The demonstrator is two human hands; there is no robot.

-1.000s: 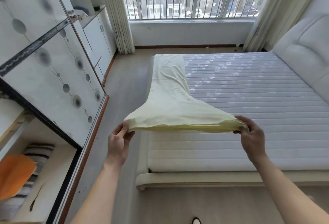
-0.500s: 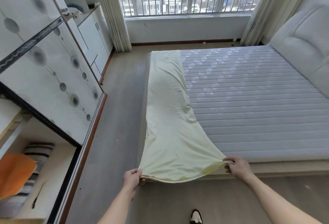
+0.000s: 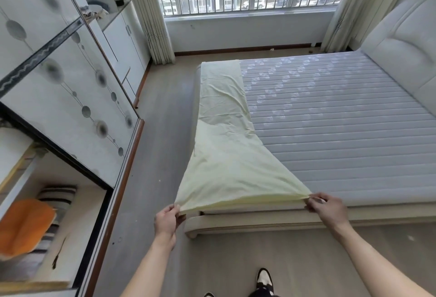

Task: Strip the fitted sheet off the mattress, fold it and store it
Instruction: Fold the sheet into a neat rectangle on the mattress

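Observation:
The pale yellow fitted sheet (image 3: 226, 145) lies folded into a long strip along the left edge of the bare grey quilted mattress (image 3: 330, 119). Its near end is lifted and stretched taut between my hands. My left hand (image 3: 168, 220) pinches the near left corner, out past the bed's corner over the floor. My right hand (image 3: 326, 207) pinches the near right corner above the mattress's front edge. The far end of the strip rests flat near the window side.
An open wardrobe (image 3: 59, 202) on the left holds an orange cushion (image 3: 23, 226) and striped bedding (image 3: 55, 198) behind sliding patterned doors. White cabinets (image 3: 122, 44) stand beyond it. The padded headboard (image 3: 405, 42) is at the right. My shoe (image 3: 264, 278) stands on the grey floor.
The sheet's near end went down toward the bed's front edge, then came up a little and stretched wider between my hands. Both hands kept their hold on the corners.

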